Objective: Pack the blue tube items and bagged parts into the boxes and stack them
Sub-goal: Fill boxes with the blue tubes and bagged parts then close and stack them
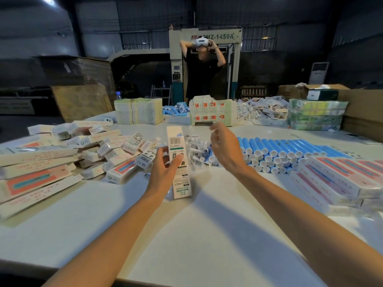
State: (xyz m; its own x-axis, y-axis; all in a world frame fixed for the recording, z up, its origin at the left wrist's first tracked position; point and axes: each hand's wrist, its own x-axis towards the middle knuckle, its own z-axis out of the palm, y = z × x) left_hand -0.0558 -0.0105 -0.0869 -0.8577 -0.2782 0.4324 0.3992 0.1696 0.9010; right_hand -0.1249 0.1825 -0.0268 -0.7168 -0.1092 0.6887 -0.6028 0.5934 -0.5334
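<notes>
Two hands over the worktop (186,235): left hand (163,172) grips a long white carton (176,141), thumb across its face; right hand (223,150) hovers relaxed, holding nothing. Bagged parts (195,151) lie between them, blue tubes (275,150) just right of the right hand, boxes (51,160) heaped left of the left hand.

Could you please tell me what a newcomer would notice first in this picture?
First, the left hand gripping a tall white cardboard box with a barcode at centre, the right hand open beside it. Next, the rows of blue white-capped tubes to the right, and the jumbled heap of white-and-red cartons to the left.
</notes>
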